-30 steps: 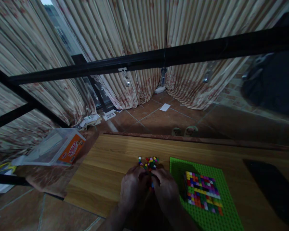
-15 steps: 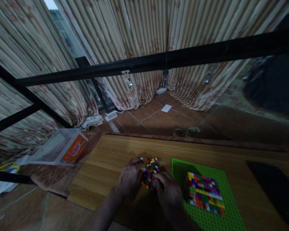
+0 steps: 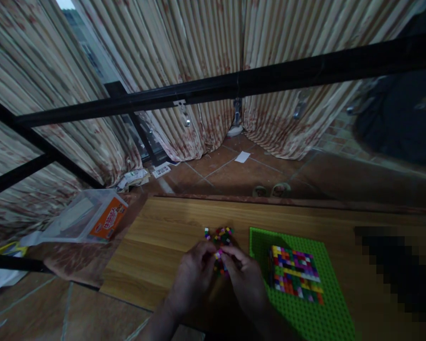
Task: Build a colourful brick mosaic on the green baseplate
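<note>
A heap of tiny coloured bricks (image 3: 219, 236) lies on the wooden table (image 3: 163, 237). My left hand (image 3: 193, 279) and my right hand (image 3: 246, 279) meet over the near side of the heap, fingertips together around a small pale brick (image 3: 218, 255). Right of my hands lies a green baseplate (image 3: 326, 312) with a block of mixed-colour bricks (image 3: 294, 273) built on it. Which hand has hold of the small brick I cannot tell for sure; both pinch at it.
A clear plastic box with an orange label (image 3: 88, 219) sits off the table's left end. A dark flat thing (image 3: 404, 270) lies at the table's right. A black metal frame (image 3: 234, 83) crosses above; curtains and a tiled floor lie beyond.
My hands were a little apart on the heap half a second ago; now their fingertips have come together around one small brick. The view has shifted slightly.
</note>
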Available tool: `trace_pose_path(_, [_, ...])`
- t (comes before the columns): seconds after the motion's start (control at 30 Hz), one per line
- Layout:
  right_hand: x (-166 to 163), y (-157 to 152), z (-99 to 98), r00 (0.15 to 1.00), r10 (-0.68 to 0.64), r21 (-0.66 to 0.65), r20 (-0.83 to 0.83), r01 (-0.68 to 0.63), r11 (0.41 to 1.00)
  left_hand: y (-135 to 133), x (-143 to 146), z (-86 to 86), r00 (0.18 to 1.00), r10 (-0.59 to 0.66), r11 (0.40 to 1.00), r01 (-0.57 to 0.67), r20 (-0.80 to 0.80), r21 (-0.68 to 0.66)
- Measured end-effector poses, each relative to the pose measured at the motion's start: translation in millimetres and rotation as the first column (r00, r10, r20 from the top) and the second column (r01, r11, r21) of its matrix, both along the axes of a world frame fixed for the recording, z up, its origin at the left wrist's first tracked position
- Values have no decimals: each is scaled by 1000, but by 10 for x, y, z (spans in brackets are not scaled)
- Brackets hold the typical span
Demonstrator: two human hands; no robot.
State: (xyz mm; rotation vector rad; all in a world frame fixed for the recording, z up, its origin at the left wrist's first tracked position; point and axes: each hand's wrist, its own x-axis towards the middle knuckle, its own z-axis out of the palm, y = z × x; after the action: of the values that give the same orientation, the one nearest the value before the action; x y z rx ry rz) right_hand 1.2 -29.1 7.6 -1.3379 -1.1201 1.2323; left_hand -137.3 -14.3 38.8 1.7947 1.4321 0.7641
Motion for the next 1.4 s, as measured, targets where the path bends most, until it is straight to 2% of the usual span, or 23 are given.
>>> trace_pose_path(0.13, [26, 4, -11, 999, -21, -42, -45, 19, 999, -17, 25, -105, 959, 101, 983, -55, 265, -174])
trace_pose_path(0.23, [18, 0, -15, 999, -7, -37, -53, 5, 999, -25, 42, -163, 910, 189, 959, -91, 368, -269])
trace_pose_path(0.33, [1, -10, -38, 1000, 0, -14, -4, 0, 1000, -57, 74, -190, 903, 233, 949, -128, 362, -290])
trace_pose_path(0.43, [-12, -29, -76, 994, -18, 25, 105, 16, 1000, -100, 116, -207, 912, 252, 952, -175, 323, -249])
trace_pose_path(0.53, [-33, -47, -120, 975, -54, 95, 216, 35, 995, -134, 146, -235, 914, 292, 947, -234, 282, -222])
trace_pose_path(0.67, [-54, -2, -179, 938, -94, 213, 334, 22, 977, -146, 144, -281, 912, 321, 931, -255, 255, -261])
trace_pose_path(0.77, [-36, 99, -221, 876, -116, 288, 468, -27, 957, -124, 105, -300, 908, 346, 923, -284, 236, -260])
trace_pose_path(0.87, [-1, 190, -251, 777, -110, 318, 619, -120, 940, -96, 48, -313, 906, 350, 925, -295, 237, -238])
trace_pose_path(0.93, [17, 213, -260, 730, -101, 332, 676, -179, 926, -84, 19, -328, 911, 335, 932, -283, 242, -227])
trace_pose_path(1.0, [25, 201, -257, 717, -101, 345, 690, -203, 916, -82, 8, -343, 914, 322, 936, -269, 245, -225])
trace_pose_path(1.07, [25, 166, -237, 739, -109, 356, 664, -184, 916, -89, 15, -349, 912, 310, 941, -255, 267, -222])
trace_pose_path(1.17, [23, 98, -181, 823, -88, 349, 561, -139, 927, -109, 41, -327, 905, 289, 948, -226, 312, -223])
trace_pose_path(1.27, [21, 46, -115, 904, 0, 272, 428, -129, 954, -134, 65, -294, 890, 281, 948, -200, 359, -247])
trace_pose_path(1.4, [15, 2, -59, 952, 74, 146, 296, -121, 982, -172, 80, -294, 854, 316, 939, -220, 414, -263])
